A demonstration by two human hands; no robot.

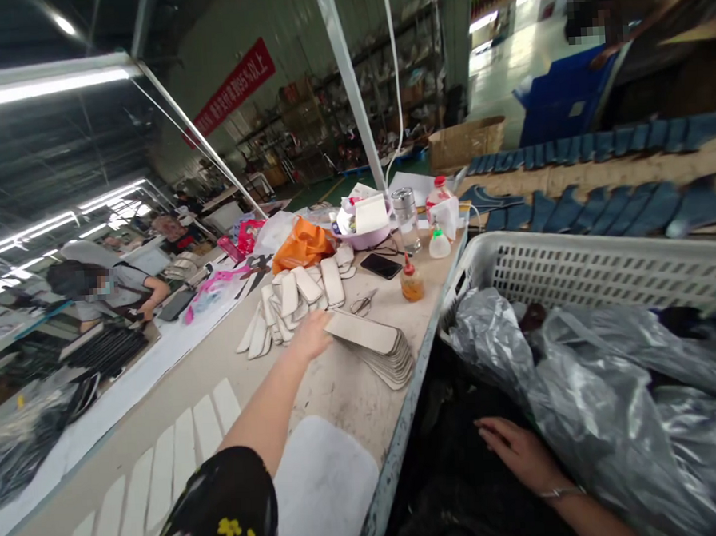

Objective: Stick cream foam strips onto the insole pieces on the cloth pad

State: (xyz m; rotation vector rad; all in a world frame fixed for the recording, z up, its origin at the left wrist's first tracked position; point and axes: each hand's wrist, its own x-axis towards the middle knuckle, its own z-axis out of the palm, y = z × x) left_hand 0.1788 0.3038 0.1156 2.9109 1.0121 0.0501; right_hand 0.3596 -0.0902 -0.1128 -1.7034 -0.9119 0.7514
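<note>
Floral sleeve sits closest to cam, bottom edge, on the person's left arm, which stretches fwd over the worktable. Left hand rests at the near end of a fanned stack of flat beige pieces w/ rounded ends; hand touches the top piece's edge, but fingers are hidden behind the hand, so can't tell if they're apart or clamped. That stack lies mid-table, close to the table's right edge. Right hand is lower, off the table, palm down w/ fingers loosely together & slightly curled on dark material, just beside the grey plastic bags; thin bracelet at wrist. Bags fill a white slotted basket right of the table. Just behind the left hand: a loose heap of white padded pieces, small scissors next to it. Farther back: black phone, small orange-liquid bottle, white squeeze bottle, clear jar w/ metal lid, pale bowl w/ items in it, orange bag. Near cam on the table, a row of white strips & a white pad. Blue cut pieces lie in rows beyond the basket. Another person works at a bench far left.
</note>
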